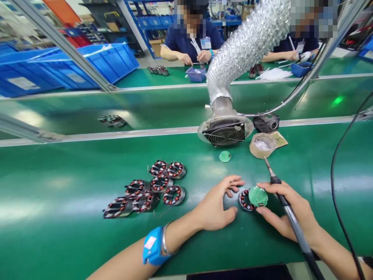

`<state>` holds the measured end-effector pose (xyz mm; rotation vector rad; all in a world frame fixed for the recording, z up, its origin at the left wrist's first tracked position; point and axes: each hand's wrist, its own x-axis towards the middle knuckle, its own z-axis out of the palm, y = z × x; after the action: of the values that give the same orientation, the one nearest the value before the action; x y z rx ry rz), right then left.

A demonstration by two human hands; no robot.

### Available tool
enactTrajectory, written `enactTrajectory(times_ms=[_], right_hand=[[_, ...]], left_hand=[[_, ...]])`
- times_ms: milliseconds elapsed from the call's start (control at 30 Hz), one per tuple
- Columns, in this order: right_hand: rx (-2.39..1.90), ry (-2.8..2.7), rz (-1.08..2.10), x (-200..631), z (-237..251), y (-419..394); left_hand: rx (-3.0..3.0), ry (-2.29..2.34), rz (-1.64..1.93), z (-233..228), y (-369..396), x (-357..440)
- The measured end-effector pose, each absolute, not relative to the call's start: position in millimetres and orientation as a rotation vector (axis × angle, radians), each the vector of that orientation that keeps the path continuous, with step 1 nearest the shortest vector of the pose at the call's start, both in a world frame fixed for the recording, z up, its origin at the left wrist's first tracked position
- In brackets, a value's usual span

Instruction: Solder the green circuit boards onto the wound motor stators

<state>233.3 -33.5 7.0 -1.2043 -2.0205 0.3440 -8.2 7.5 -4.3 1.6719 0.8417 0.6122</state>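
Note:
My left hand [217, 204] reaches toward a motor stator [246, 200] with its thumb and fingers apart, holding nothing. Between the thumb and index finger of my right hand [291, 212] is a round green circuit board [258, 196], which overlaps the right part of that stator. A soldering iron [288, 217] also rests in my right hand, its tip pointing up and away, near a small round tub [262, 145] with silvery material inside. Whether the board touches the stator cannot be made out.
Several wound stators [160, 182] stand grouped on the left of the green bench. Another round board [225, 156] lies below a fume extractor [225, 132] with a silver duct. A black cable [335, 175] hangs at right. Two co-workers sit across, beyond a lower green strip holding more stators [112, 119].

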Motion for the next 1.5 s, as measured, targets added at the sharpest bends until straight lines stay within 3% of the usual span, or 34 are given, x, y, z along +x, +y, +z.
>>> enactTrajectory(times_ms=[267,533,733,1033,1500], right_hand=[[-1.159,-2.06,0.238,219,3,-37],[-1.167,-2.06,0.288,219,6,-40],[-1.169,-2.1,0.614,221,14,-34],[-0.958,-2.26,0.896,226,18,-16],[-1.131,-2.041,0.426,196,29,-28]], left_hand=[[1.858,0.96,0.728,-15,-22,4],[1.701,0.933,0.648,-7,10,-20],[1.495,0.851,0.735,-6,21,-7],[1.464,0.954,0.496,13,22,11],[1.462,0.892,0.504,15,25,11]])
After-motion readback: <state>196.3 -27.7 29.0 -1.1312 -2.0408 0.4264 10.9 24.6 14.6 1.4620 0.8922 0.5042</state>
